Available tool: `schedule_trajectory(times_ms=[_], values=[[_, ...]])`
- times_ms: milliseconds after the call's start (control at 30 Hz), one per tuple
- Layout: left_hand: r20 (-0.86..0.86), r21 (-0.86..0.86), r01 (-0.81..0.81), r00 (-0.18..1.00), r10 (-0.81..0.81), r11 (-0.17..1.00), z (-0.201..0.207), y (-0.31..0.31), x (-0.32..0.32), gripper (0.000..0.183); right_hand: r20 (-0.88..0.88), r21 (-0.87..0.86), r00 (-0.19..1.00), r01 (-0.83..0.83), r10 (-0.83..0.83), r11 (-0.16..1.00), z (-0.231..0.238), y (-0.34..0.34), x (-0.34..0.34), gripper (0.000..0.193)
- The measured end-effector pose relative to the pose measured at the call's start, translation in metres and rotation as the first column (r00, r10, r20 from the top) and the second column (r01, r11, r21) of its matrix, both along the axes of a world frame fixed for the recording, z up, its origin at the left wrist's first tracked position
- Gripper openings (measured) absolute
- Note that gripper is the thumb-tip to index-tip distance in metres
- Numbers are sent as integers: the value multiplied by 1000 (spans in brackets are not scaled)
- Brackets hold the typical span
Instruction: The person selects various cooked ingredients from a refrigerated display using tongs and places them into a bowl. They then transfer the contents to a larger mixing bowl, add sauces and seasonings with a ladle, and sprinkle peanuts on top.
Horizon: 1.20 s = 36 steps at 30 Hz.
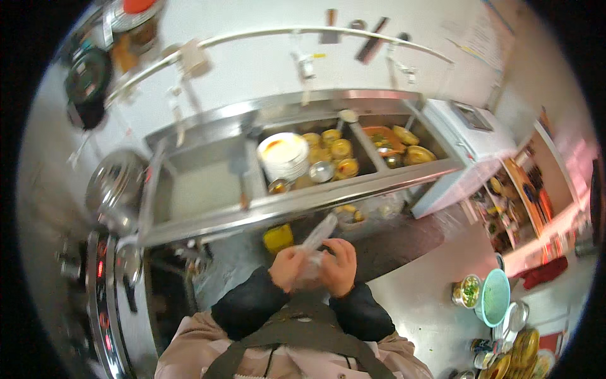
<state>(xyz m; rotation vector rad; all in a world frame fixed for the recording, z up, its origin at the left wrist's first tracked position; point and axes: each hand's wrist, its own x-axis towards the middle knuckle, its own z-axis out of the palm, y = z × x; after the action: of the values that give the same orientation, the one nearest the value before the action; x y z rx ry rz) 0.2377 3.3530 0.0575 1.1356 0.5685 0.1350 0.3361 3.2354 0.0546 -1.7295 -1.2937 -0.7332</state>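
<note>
In front of my body, my left hand (289, 269) and my right hand (339, 268) are close together, both with fingers curled in. Between them is a thin, crumpled piece of clear plastic (320, 232), which looks like a bag or film. Its upper end sticks up toward the sink, and its lower part is partly hidden by my fingers. A bright yellow item (278, 239) lies just beyond my left hand, too blurred to name. Past my right hand, below the sink's front edge, sits a clear bag or tub with yellowish pieces (351, 216).
A steel sink (303, 201) spans the far side. Cloudy water (205, 186) fills its left basin; stacked white bowls (284, 165) and yellow bowls (341, 149) fill others. A white cabinet (464, 142) stands right, a teal basket (493, 297) near right, a steel pot (117, 189) left.
</note>
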Motion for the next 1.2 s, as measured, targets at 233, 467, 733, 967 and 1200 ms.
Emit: schedule_trajectory(times_ms=[233, 467, 733, 967, 1200], values=[[56, 472, 464, 833, -550, 750, -2, 71, 155, 21, -966, 60, 222, -294, 129, 954, 7, 30, 138, 35], [51, 33, 584, 809, -585, 811, 19, 97, 274, 15, -548, -24, 759, -433, 351, 901, 24, 48, 246, 58], [18, 7, 660, 751, -660, 751, 16, 122, 389, 28, -585, 805, -85, 64, 807, 590, 64, 74, 293, 51], [229, 98, 465, 850, -474, 880, -3, 117, 564, 23, -658, 690, 296, -133, 693, 712, 131, 24, 363, 52], [253, 254, 456, 819, -514, 853, -85, 45, 713, 39, -634, 753, 350, 75, 689, 654, 92, -82, 502, 50]])
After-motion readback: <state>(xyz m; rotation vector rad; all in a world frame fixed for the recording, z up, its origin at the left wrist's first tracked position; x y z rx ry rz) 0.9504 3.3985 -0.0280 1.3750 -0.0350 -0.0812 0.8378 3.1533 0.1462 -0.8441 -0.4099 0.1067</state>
